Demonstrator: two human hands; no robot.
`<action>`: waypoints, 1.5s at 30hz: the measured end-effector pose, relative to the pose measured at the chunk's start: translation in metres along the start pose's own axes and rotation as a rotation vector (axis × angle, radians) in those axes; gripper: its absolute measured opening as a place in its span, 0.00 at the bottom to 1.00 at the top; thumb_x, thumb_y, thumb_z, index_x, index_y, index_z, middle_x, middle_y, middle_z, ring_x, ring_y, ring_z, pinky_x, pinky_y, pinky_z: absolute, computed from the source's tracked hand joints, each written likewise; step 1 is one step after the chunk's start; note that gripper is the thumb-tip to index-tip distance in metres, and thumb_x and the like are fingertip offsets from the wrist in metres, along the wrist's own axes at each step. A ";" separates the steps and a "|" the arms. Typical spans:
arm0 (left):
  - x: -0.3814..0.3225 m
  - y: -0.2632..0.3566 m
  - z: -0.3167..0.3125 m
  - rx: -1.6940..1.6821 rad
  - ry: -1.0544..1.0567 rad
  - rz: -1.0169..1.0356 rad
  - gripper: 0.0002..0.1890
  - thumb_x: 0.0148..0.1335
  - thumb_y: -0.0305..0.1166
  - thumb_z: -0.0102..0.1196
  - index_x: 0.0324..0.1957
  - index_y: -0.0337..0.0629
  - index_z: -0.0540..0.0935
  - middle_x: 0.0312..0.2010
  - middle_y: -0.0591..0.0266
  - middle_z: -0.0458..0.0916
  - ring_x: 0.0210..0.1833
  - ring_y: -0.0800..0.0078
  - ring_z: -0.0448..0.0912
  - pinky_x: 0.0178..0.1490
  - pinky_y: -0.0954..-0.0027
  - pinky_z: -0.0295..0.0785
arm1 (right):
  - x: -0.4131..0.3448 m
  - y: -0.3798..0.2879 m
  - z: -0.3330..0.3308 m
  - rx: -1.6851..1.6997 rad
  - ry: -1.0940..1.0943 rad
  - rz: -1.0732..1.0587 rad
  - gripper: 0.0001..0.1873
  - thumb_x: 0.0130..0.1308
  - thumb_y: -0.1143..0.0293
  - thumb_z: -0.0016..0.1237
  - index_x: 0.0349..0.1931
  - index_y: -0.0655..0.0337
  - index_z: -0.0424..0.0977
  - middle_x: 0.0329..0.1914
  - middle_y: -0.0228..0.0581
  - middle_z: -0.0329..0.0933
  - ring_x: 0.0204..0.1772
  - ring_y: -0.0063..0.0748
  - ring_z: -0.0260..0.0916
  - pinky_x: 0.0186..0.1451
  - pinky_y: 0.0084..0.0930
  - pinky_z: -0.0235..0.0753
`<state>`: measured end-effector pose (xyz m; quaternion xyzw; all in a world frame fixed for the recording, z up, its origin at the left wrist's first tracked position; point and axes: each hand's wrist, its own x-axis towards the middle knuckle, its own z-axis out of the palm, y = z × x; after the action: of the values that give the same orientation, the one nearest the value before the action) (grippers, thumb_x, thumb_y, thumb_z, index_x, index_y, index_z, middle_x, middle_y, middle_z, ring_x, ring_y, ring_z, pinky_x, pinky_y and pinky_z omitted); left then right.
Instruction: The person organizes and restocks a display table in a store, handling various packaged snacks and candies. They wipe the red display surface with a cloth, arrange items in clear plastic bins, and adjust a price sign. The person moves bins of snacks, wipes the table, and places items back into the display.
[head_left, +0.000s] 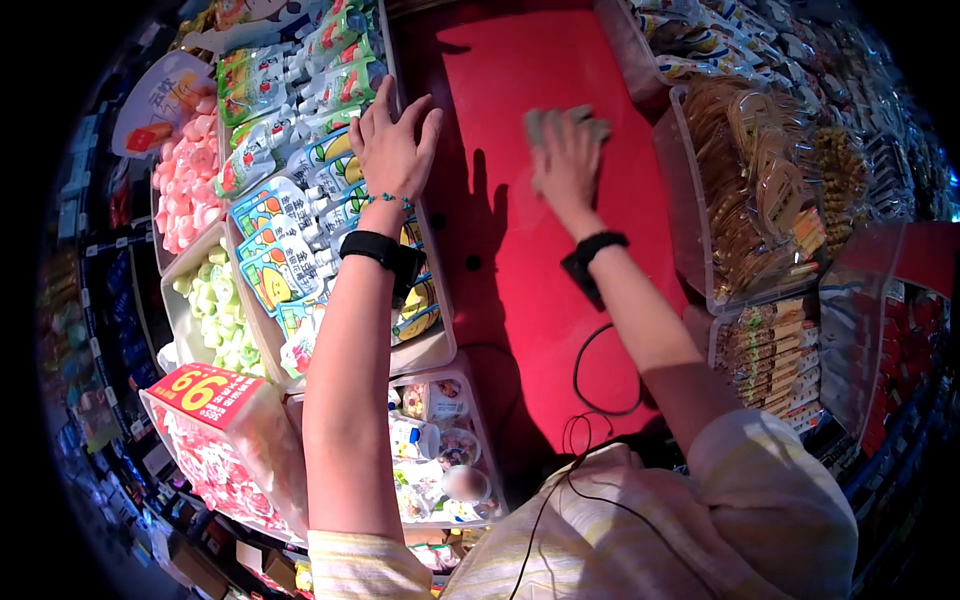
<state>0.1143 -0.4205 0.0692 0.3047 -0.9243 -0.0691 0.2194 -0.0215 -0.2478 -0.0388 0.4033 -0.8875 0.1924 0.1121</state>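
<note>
My right hand (562, 169) lies palm down over a grey cloth (598, 129), which shows around its fingertips. Hand and cloth are slightly blurred against a red board-like surface (517, 67). Further left, my left hand (394, 154) has its fingers spread over the edge of a clear plastic bin (442, 330). Under and around it are spouted drink pouches (274, 255), some green and some blue and yellow. Whether the left fingertips touch the pouches or only the rim is hard to tell. Each wrist wears a black band; the left also has a beaded bracelet.
Left are pink wrapped sweets (187, 180), green ones (217, 307) and a box with a red price sign (206, 394). A bin of small cups (457, 450) stands nearer me. Brown packaged snacks (757, 165) fill a right-hand bin. A black cable (577, 375) loops across the red surface.
</note>
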 end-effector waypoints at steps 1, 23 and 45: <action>-0.002 -0.005 0.000 0.000 -0.001 -0.007 0.18 0.61 0.50 0.44 0.48 0.61 0.78 0.63 0.62 0.58 0.64 0.62 0.57 0.67 0.58 0.39 | -0.016 -0.020 -0.009 0.052 -0.047 -0.118 0.28 0.55 0.63 0.45 0.58 0.57 0.62 0.66 0.46 0.51 0.68 0.52 0.47 0.68 0.48 0.44; -0.035 0.026 -0.109 -0.555 -0.238 0.040 0.27 0.62 0.51 0.44 0.61 0.51 0.66 0.65 0.48 0.52 0.65 0.56 0.56 0.64 0.62 0.53 | -0.107 0.065 -0.059 -0.129 -0.073 0.121 0.34 0.59 0.50 0.43 0.63 0.54 0.55 0.67 0.50 0.48 0.67 0.55 0.47 0.67 0.46 0.49; -0.014 0.360 -0.165 -1.773 -0.514 0.365 0.22 0.64 0.48 0.43 0.48 0.40 0.75 0.43 0.56 0.77 0.42 0.74 0.76 0.41 0.76 0.71 | -0.389 0.013 -0.196 0.099 -0.296 0.128 0.38 0.54 0.57 0.50 0.64 0.57 0.52 0.69 0.52 0.43 0.70 0.55 0.40 0.69 0.47 0.43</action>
<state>0.0063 -0.1211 0.3062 -0.1477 -0.5880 -0.7773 0.1681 0.2298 0.1059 -0.0032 0.3751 -0.9076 0.1811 -0.0524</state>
